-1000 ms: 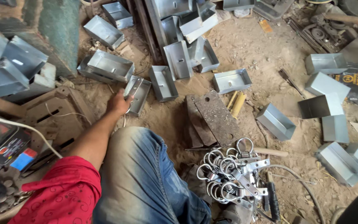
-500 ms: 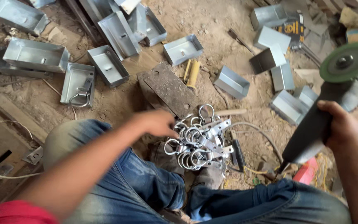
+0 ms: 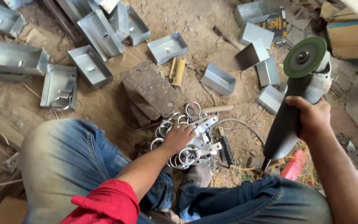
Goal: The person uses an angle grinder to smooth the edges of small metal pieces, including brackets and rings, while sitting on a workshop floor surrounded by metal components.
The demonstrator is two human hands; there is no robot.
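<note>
My left hand [image 3: 180, 137] rests on a heap of metal ring brackets [image 3: 195, 141] on the dirt floor between my knees, fingers curled over them. Whether it grips one I cannot make out. My right hand [image 3: 311, 118] is closed around the dark handle of an angle grinder [image 3: 301, 83], held up at the right with its green disc [image 3: 304, 57] facing the camera. A flat rusty metal block [image 3: 152, 89] lies just beyond the brackets.
Several open grey sheet-metal boxes [image 3: 90, 66] lie scattered across the sandy floor; one at the left [image 3: 59, 85] holds a ring bracket. A yellow-handled tool [image 3: 178, 71] lies by the block. Cardboard and wood [image 3: 351, 37] sit far right, a red object [image 3: 293, 166] by my right knee.
My left hand came back from a box at the left and settled on the ring brackets. My right hand with the grinder came into view and moved slightly left.
</note>
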